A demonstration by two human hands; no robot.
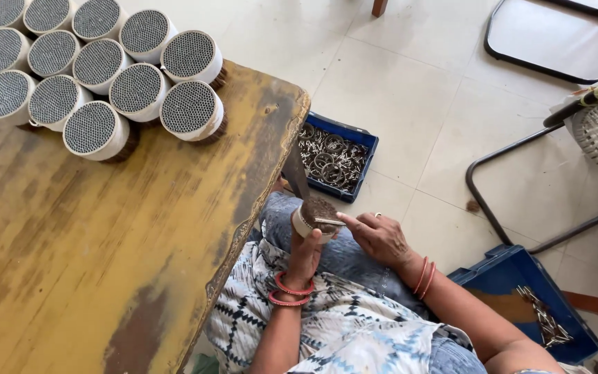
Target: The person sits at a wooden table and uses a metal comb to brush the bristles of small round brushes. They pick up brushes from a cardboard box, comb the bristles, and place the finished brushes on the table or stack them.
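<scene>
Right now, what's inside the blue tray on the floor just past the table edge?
The blue tray holds a heap of small metal rings and clips. The wooden table covers its near left corner, and the heap hides the tray's bottom.

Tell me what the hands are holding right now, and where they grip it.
Left hand grips a round brush by its white side wall. Right hand pinches a thin metal pin at its end.

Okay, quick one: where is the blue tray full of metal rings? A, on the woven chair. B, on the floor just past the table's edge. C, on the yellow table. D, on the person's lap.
B: the blue tray of rings sits on the tiled floor beside the table edge.
</scene>
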